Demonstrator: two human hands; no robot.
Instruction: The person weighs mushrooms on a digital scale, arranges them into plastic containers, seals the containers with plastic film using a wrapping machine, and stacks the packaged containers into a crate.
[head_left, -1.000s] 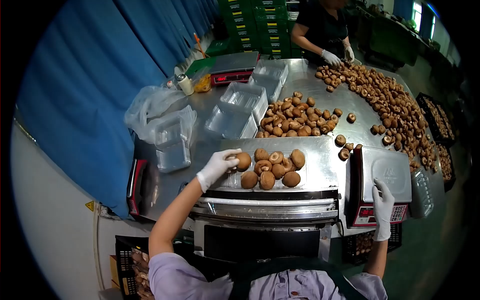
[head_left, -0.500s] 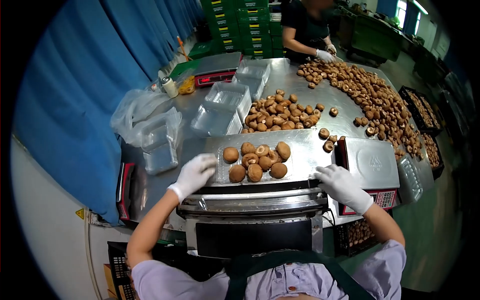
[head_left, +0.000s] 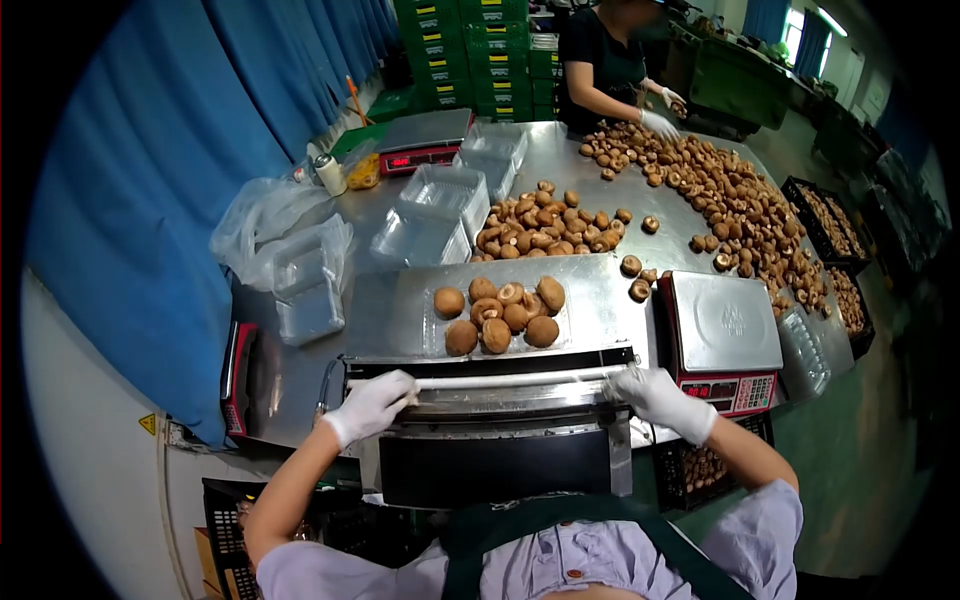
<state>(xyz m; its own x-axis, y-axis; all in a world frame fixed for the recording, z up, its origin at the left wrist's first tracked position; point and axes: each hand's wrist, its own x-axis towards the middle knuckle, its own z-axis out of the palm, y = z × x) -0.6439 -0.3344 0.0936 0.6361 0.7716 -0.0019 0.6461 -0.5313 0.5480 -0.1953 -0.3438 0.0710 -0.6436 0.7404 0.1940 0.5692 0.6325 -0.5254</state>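
A clear plastic tray (head_left: 432, 322) holding several brown mushrooms (head_left: 495, 335) lies on the metal top of a wrapping machine (head_left: 590, 330). Below it runs a white film roll (head_left: 520, 380) in the machine's trough. My left hand (head_left: 375, 403), in a white glove, is closed at the roll's left end, with its fingers pinched on the plastic film. At the right end my right hand (head_left: 655, 398), gloved too, is closed on the film's other side. The film is transparent and its edge is hard to make out.
Loose mushrooms (head_left: 545, 228) lie behind the machine, and a larger heap (head_left: 740, 190) is at right. Empty trays (head_left: 445, 200) stand at left. A scale (head_left: 725, 320) sits by my right hand. Across the table a co-worker (head_left: 600, 75) handles mushrooms.
Both hands have come down from beside the tray to the film roll's ends and closed there. The co-worker's hands have moved apart. The whole view has shifted slightly.
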